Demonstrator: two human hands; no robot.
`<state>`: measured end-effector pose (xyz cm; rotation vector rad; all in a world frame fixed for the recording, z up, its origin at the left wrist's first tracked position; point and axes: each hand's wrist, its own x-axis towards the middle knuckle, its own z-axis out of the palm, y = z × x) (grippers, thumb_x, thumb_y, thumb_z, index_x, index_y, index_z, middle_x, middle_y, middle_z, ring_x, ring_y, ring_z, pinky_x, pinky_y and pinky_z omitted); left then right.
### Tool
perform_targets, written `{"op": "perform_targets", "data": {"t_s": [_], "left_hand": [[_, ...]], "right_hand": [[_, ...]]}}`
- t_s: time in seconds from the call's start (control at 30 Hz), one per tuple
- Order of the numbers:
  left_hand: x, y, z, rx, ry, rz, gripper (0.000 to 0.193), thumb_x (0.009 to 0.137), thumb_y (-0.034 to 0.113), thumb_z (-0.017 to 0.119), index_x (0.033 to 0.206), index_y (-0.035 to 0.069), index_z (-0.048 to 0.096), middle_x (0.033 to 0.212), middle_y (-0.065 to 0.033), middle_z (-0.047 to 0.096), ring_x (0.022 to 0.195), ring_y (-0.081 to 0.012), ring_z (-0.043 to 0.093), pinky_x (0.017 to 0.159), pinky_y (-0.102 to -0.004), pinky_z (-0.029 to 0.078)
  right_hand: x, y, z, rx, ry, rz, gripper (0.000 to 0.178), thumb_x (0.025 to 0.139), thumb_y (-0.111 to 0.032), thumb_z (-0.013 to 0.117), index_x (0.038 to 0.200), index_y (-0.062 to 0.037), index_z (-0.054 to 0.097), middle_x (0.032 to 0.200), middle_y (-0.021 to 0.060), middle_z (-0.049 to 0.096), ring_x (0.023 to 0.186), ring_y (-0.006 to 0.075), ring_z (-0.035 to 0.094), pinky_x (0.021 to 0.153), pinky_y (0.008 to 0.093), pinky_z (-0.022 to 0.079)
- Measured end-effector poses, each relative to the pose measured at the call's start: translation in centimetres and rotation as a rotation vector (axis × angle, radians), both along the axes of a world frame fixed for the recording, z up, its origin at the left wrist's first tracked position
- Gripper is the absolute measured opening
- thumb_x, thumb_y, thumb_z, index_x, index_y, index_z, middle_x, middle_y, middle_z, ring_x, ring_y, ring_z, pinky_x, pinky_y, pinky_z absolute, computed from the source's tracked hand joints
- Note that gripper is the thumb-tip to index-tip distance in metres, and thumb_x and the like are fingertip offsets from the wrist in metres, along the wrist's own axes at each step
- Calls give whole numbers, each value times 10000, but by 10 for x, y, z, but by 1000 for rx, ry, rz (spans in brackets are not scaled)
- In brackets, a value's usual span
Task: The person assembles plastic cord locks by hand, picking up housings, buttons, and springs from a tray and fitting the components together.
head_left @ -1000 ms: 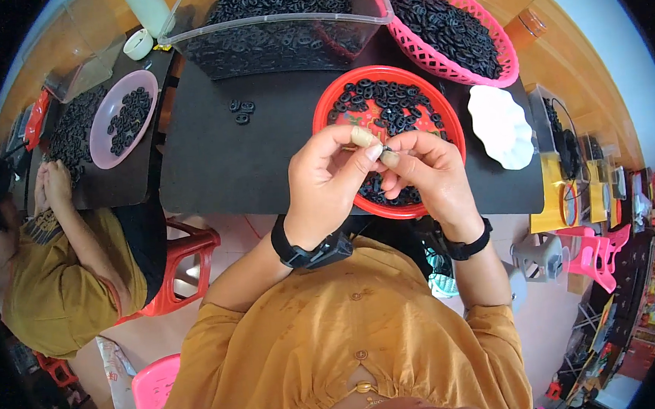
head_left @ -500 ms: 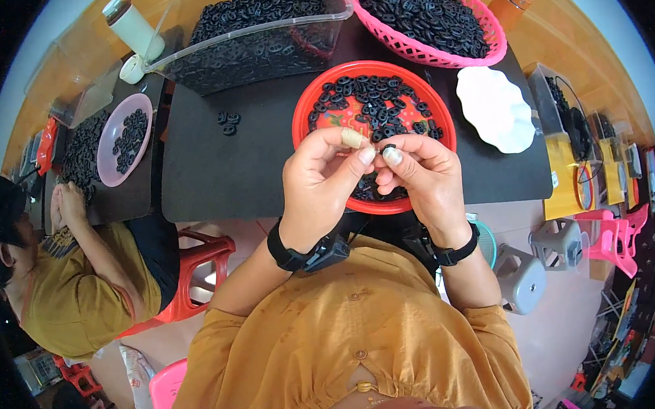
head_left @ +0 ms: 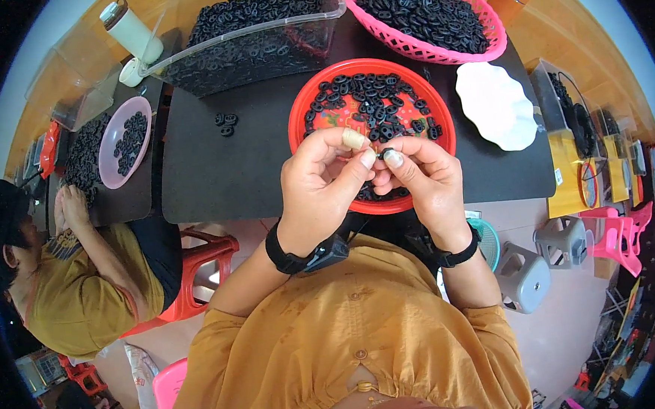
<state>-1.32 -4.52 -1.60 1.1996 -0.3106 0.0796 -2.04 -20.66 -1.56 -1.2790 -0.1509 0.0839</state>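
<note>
Over the red round tray (head_left: 296,105), my two hands meet with their fingertips close together. My right hand (head_left: 423,170) pinches a small black plastic piece (head_left: 385,154) between thumb and index finger; it resembles the two-holed cord locks (head_left: 381,100) lying in the tray. The thumb and index finger of my left hand (head_left: 325,182) are pinched together right beside that piece. Something tiny may be between them, too small to name. Pale tape (head_left: 353,138) wraps my left index finger. Both wrists wear black bands.
Behind the tray stand a clear bin (head_left: 258,59) and a pink basket (head_left: 496,37), both full of black pieces. A white scalloped plate (head_left: 494,104) lies right; a few loose pieces (head_left: 226,124) lie left. A co-worker (head_left: 92,279) sits left by a pink bowl (head_left: 146,144).
The fingertips have shifted slightly, and more of the black piece shows beside my right thumb. Both hands remain over the tray. The whole view has moved a little.
</note>
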Motion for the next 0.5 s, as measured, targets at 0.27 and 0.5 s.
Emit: {"op": "perform_targets", "data": {"t_s": [0.27,0.5], "left_hand": [[-1,-1,0,36,8,13,104,888,-50,603,983,-20,572,907,-61,640,790,-105,640,712,-246,552],[-3,-2,-1,0,28,9,96,891,-53,600,980,-27,577,904,-64,646,779,-107,646,710,-248,557]], "right_hand": [[-1,2,3,-69,-52,-7,141,949,-67,569,1043,23,622,859,50,665,723,99,637,664,229,544],[-4,4,1,-165,-122,-56,112,939,-37,571,1002,34,630,841,56,662,712,99,640,652,227,542]]}}
